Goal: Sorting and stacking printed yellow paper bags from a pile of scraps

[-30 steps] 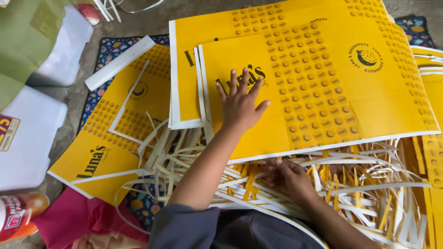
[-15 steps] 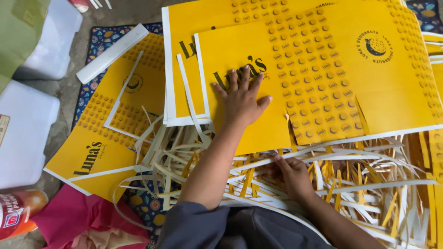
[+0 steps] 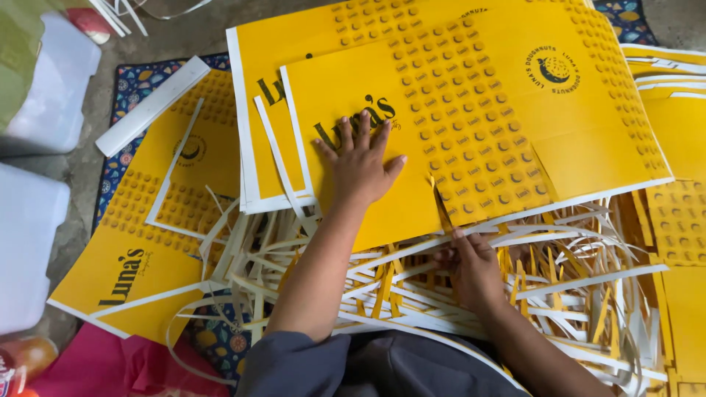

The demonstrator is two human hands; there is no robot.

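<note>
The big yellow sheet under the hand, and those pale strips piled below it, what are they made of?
The yellow sheet looks like thin printed card, matte: it lies flat with crisp white edges. The strips seem to be trimmings of the same card, white and yellow, curling springily. The left hand presses the sheet.

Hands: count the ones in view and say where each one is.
2. The left hand lies flat on the top yellow sheet; the right hand grips that sheet's near edge above the paper strips.
</note>
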